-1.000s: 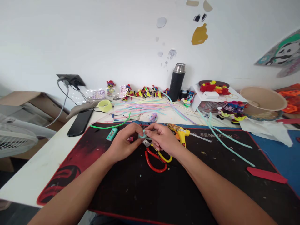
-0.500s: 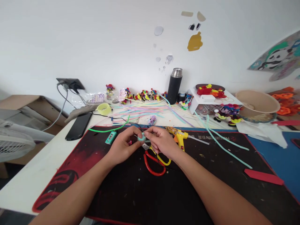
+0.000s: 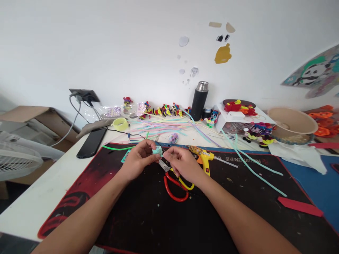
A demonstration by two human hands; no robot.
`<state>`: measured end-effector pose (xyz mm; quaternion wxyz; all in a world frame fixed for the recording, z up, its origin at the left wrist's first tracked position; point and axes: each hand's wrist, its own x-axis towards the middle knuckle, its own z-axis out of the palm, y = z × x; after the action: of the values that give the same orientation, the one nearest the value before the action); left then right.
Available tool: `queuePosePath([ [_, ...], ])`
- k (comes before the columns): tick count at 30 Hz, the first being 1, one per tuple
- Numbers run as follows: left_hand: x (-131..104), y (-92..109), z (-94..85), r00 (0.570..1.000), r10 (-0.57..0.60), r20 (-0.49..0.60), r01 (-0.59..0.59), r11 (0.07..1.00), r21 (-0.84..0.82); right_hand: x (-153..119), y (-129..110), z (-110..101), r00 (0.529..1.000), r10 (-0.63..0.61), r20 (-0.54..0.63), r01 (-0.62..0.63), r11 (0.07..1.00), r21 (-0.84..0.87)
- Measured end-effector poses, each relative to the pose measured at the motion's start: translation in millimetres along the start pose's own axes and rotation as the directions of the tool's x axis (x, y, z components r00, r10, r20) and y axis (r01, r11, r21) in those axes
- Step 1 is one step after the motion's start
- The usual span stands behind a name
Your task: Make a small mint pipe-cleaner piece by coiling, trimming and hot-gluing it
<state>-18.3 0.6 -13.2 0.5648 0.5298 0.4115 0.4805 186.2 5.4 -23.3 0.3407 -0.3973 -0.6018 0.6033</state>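
Note:
My left hand (image 3: 140,158) pinches a small mint-green coil of pipe cleaner (image 3: 158,150) between thumb and fingers above the dark mat. At the coil's right side, my right hand (image 3: 182,162) has its thumb and forefinger pressed together, seemingly on the pipe cleaner's end; the fingertips partly hide it. Beneath the hands lie scissors (image 3: 177,189) with one red and one yellow handle, blades pointing away. A yellow glue gun (image 3: 207,157) with a clear stick rests just beyond my right hand. A teal packet (image 3: 125,156) is partly covered by my left hand.
Pastel pipe cleaners (image 3: 161,125) lie across the table's back, near a purple figure (image 3: 173,138) and a black thermos (image 3: 199,102). Mint stems (image 3: 258,173) and a red strip (image 3: 300,206) lie right. A phone (image 3: 91,143), tape roll (image 3: 120,124) and fan (image 3: 19,155) are left.
The coil shows more plainly now, turned in my left fingers. My right fingertips have drawn slightly away to its right. The whole view has shifted a little.

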Motion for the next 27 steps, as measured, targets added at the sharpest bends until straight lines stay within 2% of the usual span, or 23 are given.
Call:
queuePosePath([
  [4,0.9,-3.8,0.2,1.0,-0.009,0.01,0.01,0.998,-0.059,-2.1,1.2,3.8,1.0,-0.006,-0.014,0.005,0.996,-0.089],
  [10,0.6,-1.9,4.2,0.999,-0.048,-0.012,0.045,0.98,-0.195,1.0,4.9,4.6,1.0,-0.009,0.028,0.008,0.999,0.045],
  [18,-1.0,0.5,1.5,0.997,-0.073,0.036,0.08,0.96,-0.27,1.9,4.4,5.2,0.998,-0.002,0.056,-0.007,0.988,0.154],
  [27,-0.5,-3.4,-0.9,0.99,-0.101,0.095,0.126,0.941,-0.313,1.1,2.3,1.7,0.988,0.113,0.106,-0.136,0.962,0.237],
])
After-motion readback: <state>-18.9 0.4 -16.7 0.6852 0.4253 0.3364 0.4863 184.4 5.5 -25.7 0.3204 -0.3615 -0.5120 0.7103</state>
